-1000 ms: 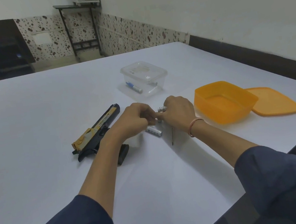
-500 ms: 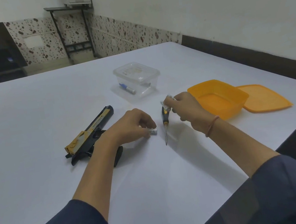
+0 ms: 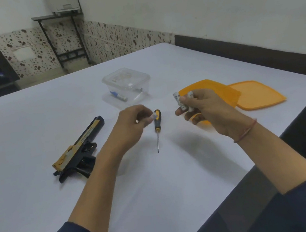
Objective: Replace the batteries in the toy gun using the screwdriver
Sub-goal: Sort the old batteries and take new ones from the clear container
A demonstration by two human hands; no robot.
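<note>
The white table fills most of the view. On it, to the left of the left forearm, the black and yellow toy gun lies on its side with its barrel pointing away from the person; neither hand touches it. At the right, an open orange container sits with its orange lid flat just beside it. Farther back in the middle stands a clear plastic box with its lid on and a blue-ended battery inside.

The right hand is raised in front of the orange container, its fingers curled around two light-coloured batteries that stick up from the fist. The left hand hovers above the table and pinches a single small battery at its fingertips, blurred.

The screwdriver lies free on the table between the two hands, its black and yellow handle away from the person and its tip toward them. The left hand's battery is just beside the handle's far end.
</note>
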